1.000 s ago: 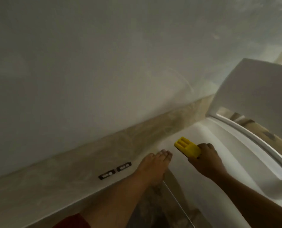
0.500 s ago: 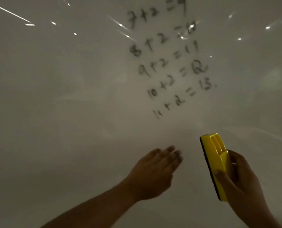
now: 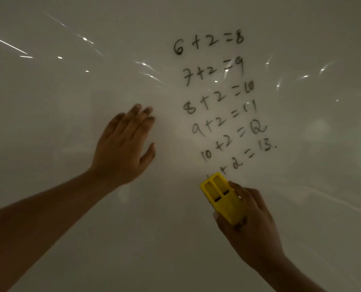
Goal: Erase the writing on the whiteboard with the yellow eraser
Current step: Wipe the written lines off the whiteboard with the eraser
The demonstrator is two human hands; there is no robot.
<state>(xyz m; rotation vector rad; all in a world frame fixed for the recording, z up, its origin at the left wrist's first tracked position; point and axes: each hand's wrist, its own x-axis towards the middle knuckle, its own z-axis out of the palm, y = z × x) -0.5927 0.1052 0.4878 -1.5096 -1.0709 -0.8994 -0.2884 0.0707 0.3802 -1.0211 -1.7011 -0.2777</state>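
Note:
The whiteboard (image 3: 70, 123) fills the whole view, dim and glossy. A column of black handwritten sums (image 3: 219, 98) runs down its centre-right, from "6+2=8" to a last line ending "=13". My right hand (image 3: 251, 224) grips the yellow eraser (image 3: 221, 197), pressed flat on the board over the start of the bottom line, hiding its first digits. My left hand (image 3: 125, 144) lies flat on the board left of the writing, fingers extended, holding nothing.
Bright streaks of reflected light (image 3: 85, 40) scatter across the upper board. No board edge or tray shows in this view.
The view has swung up from the board's lower edge to the writing. My right hand turned the eraser flat onto the bottom sum. My left hand rose and settled on the board.

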